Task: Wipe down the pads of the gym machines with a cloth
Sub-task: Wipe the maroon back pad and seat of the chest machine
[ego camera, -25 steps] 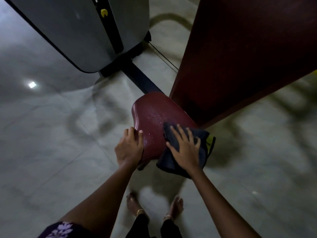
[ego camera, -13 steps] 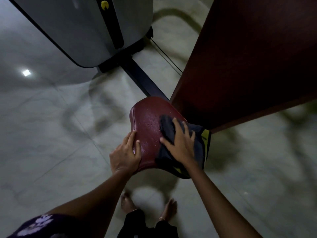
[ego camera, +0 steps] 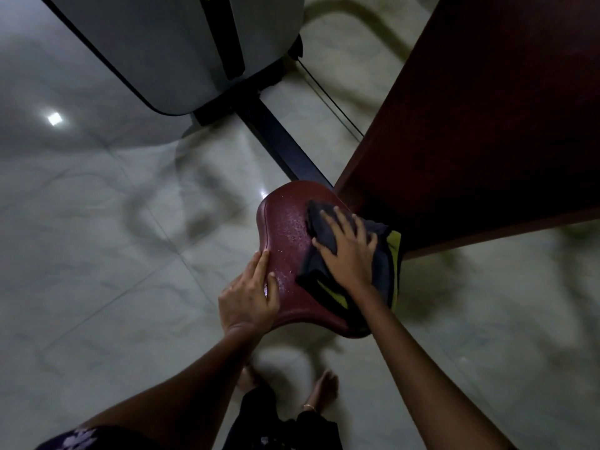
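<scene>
The right hand (ego camera: 349, 251) presses a dark cloth (ego camera: 381, 271) flat on the wet red seat pad (ego camera: 289, 235), fingers spread out straight. The left hand (ego camera: 248, 298) holds the pad's side edge, fingers nearly straight along it.

Single head-worn view, looking steeply down and forward, close over the seat pad (ego camera: 285, 235), floor (ego camera: 97, 254) beyond
</scene>
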